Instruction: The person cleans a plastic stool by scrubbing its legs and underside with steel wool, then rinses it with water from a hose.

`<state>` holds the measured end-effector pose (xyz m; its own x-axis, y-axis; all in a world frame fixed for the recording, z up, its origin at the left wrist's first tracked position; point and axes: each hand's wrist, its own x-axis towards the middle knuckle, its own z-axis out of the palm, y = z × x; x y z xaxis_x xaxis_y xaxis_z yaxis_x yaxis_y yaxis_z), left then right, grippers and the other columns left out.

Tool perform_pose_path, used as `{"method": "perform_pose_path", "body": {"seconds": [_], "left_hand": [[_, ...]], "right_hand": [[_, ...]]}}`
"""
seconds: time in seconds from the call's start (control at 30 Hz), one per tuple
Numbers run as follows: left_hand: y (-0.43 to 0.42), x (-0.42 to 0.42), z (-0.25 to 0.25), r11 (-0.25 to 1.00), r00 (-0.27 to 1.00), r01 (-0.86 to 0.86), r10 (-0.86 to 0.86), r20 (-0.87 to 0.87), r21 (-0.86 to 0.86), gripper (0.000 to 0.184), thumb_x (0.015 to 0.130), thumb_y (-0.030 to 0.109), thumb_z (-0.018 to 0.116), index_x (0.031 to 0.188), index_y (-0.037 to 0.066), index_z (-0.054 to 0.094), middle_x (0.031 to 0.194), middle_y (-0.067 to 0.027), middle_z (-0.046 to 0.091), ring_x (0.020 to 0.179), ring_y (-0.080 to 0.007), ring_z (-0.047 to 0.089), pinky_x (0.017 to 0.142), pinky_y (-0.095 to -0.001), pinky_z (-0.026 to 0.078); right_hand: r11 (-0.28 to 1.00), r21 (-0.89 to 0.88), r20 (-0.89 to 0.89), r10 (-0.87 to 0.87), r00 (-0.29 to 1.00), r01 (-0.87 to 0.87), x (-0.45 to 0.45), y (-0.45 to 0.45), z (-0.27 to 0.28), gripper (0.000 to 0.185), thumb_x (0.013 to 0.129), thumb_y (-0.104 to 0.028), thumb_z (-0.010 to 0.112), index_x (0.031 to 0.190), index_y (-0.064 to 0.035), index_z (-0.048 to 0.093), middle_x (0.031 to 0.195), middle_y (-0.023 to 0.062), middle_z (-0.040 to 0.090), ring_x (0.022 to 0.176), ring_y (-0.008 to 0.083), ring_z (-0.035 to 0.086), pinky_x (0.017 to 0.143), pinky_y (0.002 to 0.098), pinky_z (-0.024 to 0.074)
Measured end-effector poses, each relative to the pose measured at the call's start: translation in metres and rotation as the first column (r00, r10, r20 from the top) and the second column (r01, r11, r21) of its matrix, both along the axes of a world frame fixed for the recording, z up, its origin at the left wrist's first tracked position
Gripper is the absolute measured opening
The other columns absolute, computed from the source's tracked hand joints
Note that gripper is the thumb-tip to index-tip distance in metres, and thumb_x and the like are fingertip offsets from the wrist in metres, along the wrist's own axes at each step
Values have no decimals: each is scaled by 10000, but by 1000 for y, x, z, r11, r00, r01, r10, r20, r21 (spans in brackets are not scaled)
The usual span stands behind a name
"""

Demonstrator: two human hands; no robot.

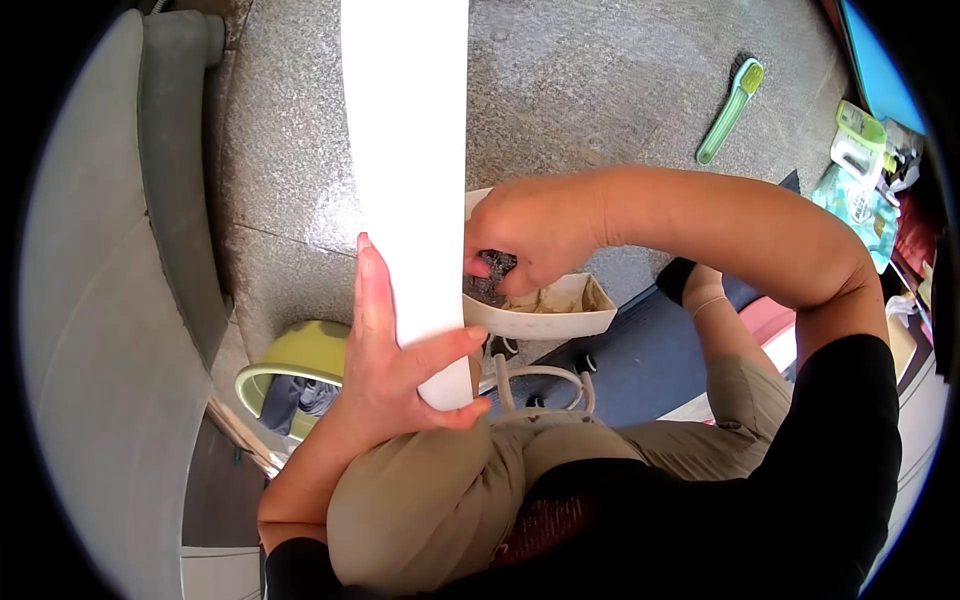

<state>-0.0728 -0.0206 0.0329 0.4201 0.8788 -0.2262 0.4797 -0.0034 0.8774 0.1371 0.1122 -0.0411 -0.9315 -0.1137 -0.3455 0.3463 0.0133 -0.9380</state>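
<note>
A long white panel (405, 180) runs from the top edge of the view down to my lap. Around its lower end my left hand (400, 360) is wrapped, thumb and fingers on either side. Just right of the panel, my right hand (535, 235) pinches a dark grey mesh scrubber (490, 278) over a white tray-like part (545, 325). Brownish grime lies inside this white part. The panel hides its left portion, and my right hand covers some of the scrubber.
A green brush (730, 110) lies on the wet grey floor (600, 90). At the lower left stands a yellow-green basin (320, 345) with dark cloth in it. Bottles and packets (858, 205) are at the right. A white-framed stool (545, 375) is below me.
</note>
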Motion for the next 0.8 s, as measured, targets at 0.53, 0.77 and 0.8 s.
{"method": "perform_pose_path", "body": {"seconds": [0.53, 0.77, 0.8], "left_hand": [[-1, -2, -2, 986, 988, 148, -145, -52, 70, 623, 616, 389, 837, 1172, 185, 643, 1502, -451, -47, 1382, -586, 246, 1094, -557, 307], [-2, 2, -5, 999, 999, 36, -36, -8, 31, 604, 521, 331, 855, 1093, 219, 694, 1538, -367, 107, 1372, -620, 190, 1102, -646, 261], [-2, 2, -4, 999, 999, 36, -36, -3, 30, 602, 522, 330, 854, 1091, 219, 694, 1540, -364, 104, 1369, -620, 197, 1102, -645, 263]], "right_hand": [[985, 156, -132, -56, 990, 76, 39, -19, 32, 300, 715, -80, 755, 935, -117, 554, 813, 95, 573, 838, 325, 608, 669, 428, 488], [987, 61, -8, -150, 989, 150, 30, -4, 32, 260, 740, -90, 727, 947, -85, 570, 847, 133, 636, 836, 338, 632, 699, 441, 491], [956, 81, -64, -276, 959, 280, 25, -11, 25, 247, 755, -100, 707, 966, -85, 579, 836, 134, 653, 829, 340, 642, 698, 455, 482]]}}
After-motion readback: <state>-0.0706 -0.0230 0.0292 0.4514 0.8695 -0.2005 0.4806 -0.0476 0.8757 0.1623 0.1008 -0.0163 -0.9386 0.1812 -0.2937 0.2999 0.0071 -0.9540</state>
